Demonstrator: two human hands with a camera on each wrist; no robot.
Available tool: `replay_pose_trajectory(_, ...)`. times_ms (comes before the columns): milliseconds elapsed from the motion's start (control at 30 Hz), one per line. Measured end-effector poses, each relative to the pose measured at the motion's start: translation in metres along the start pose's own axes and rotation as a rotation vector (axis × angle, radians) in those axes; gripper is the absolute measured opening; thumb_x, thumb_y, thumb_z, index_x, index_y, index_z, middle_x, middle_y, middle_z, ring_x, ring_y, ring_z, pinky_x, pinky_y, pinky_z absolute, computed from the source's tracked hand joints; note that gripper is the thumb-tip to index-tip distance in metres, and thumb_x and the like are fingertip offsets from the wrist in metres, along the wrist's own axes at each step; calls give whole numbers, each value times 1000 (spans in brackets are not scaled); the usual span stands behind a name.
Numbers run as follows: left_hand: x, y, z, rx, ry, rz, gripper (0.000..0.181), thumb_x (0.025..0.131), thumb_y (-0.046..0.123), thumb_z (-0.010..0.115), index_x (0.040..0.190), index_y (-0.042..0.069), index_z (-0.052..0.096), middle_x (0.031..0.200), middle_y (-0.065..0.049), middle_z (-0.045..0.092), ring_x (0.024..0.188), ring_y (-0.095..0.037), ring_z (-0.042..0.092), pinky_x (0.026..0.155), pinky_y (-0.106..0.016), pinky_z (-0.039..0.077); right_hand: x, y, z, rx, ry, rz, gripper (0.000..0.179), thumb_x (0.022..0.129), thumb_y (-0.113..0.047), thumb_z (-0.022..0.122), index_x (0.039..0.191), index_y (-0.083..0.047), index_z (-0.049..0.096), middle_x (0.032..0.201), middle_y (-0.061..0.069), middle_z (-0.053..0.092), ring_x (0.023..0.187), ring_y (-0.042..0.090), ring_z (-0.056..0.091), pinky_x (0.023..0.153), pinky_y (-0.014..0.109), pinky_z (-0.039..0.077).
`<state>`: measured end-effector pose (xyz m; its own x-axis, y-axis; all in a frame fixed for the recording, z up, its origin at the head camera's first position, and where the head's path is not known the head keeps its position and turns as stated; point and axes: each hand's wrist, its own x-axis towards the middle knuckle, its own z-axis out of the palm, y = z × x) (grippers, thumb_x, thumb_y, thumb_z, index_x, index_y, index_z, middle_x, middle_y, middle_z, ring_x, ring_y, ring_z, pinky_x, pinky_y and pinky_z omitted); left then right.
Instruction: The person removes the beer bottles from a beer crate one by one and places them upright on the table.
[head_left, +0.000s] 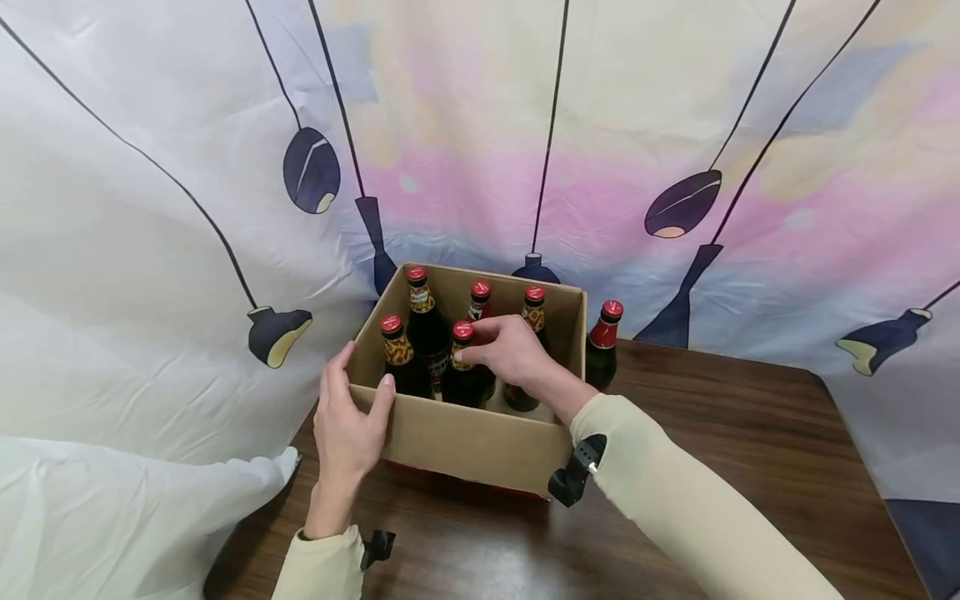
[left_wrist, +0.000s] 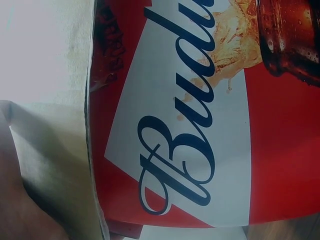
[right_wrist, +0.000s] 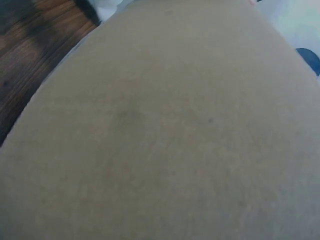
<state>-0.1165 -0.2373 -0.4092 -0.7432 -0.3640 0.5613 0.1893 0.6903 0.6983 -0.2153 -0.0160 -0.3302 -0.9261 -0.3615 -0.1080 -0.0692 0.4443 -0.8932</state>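
Observation:
An open cardboard box stands on the table with several dark beer bottles upright inside, all with red caps. My right hand reaches over the front wall and pinches the neck of a beer bottle near the front middle. My left hand holds the box's front left corner, thumb at the front edge and fingers along the left side. Red and white "Bud" printing on the box shows in the left wrist view, beside part of the left hand. Bare cardboard fills most of the right wrist view, where neither hand shows.
Another beer bottle with a red neck label stands outside the box, by its right side. Under everything lies a dark wooden table. Behind it hangs a patterned curtain, and white cloth bunches at the left.

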Motion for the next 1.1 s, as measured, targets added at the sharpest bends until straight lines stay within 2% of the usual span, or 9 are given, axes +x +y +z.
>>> replay_pose_trajectory(300, 1, 0, -2, 7, 10, -12, 66, 96, 30, 67, 155, 6, 48, 151, -22, 55, 132, -46, 58, 101, -70, 46, 5, -2, 7, -80, 10, -26, 39, 91, -27, 84, 129, -17, 78, 120, 4, 77, 108, 22, 69, 95, 42, 56)
replay_pose_trajectory(467, 2, 0, -4, 4, 23, -14, 66, 96, 29, 67, 155, 5, 49, 151, -23, 56, 132, -46, 58, 101, -70, 45, 8, -3, 7, -70, 23, -38, 44, 91, -30, 83, 133, -17, 76, 130, 5, 75, 114, 24, 70, 96, 42, 56)
replay_pose_trajectory(633, 4, 1, -4, 2, 20, -16, 66, 96, 29, 67, 155, 5, 48, 151, -22, 55, 133, -46, 57, 103, -69, 45, 6, -4, 3, 67, 63, -50, 47, 91, -29, 84, 135, -16, 75, 140, 5, 71, 124, 24, 66, 102, 44, 54)
replay_pose_trajectory(667, 4, 2, -4, 4, 18, -16, 66, 96, 29, 67, 155, 5, 48, 151, -22, 55, 134, -45, 57, 104, -69, 45, 5, -4, 2, 109, 73, -54, 45, 91, -28, 84, 133, -16, 75, 139, 4, 71, 123, 22, 65, 102, 43, 54)
replay_pose_trajectory(733, 4, 2, -3, 6, 11, -19, 66, 96, 30, 68, 155, 6, 48, 151, -22, 55, 134, -45, 57, 103, -68, 45, 0, -3, -1, 194, 94, -63, 41, 91, -25, 83, 131, -16, 77, 135, 4, 73, 109, 23, 64, 96, 42, 53)
replay_pose_trajectory(867, 1, 2, 0, 6, 1, -24, 66, 96, 30, 68, 155, 6, 49, 151, -21, 55, 134, -45, 58, 103, -68, 46, -11, -1, -7, 319, 130, -92, 39, 91, -20, 83, 130, -16, 78, 130, 5, 76, 107, 19, 67, 101, 43, 53)
replay_pose_trajectory(967, 0, 2, 1, 4, 4, -23, 66, 96, 30, 68, 155, 7, 49, 151, -21, 55, 133, -45, 58, 102, -68, 46, -18, -1, -12, 361, 159, -127, 40, 91, -17, 83, 130, -13, 77, 128, 9, 77, 118, 20, 70, 107, 45, 53)
replay_pose_trajectory(1100, 0, 1, 0, 6, 12, -17, 66, 95, 30, 68, 154, 7, 50, 150, -21, 56, 132, -46, 59, 100, -68, 46, -25, -6, -21, 356, 188, -178, 41, 90, -16, 83, 130, -11, 76, 127, 11, 77, 116, 21, 71, 101, 39, 57)
